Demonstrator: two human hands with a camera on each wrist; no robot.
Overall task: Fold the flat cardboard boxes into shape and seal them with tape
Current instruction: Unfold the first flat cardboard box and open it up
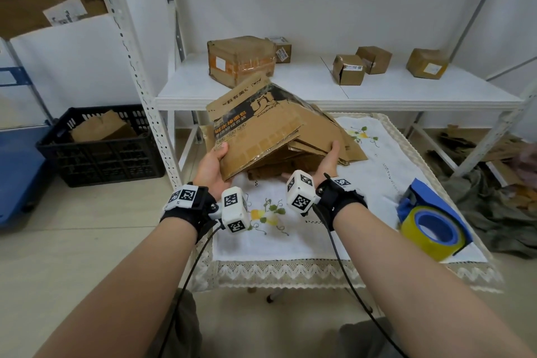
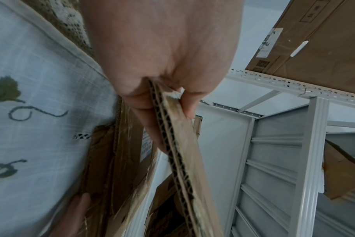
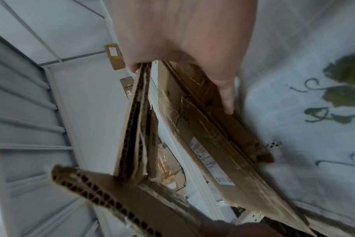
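Both hands lift one flattened brown printed cardboard box point(image 1: 258, 131) off a stack of flat brown cardboard point(image 1: 345, 142) on the white embroidered tablecloth point(image 1: 377, 183). Her or his left hand point(image 1: 213, 167) pinches its near-left corner, thumb on top; the right hand point(image 1: 329, 158) grasps its right edge. Near the right arm sits a blue tape dispenser with yellowish tape point(image 1: 433, 224).

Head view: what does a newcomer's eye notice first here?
First, the printed flat cardboard box at the centre, lifted off a cardboard pile by the left hand and right hand. Next, the blue tape dispenser on the cloth-covered table, at right.
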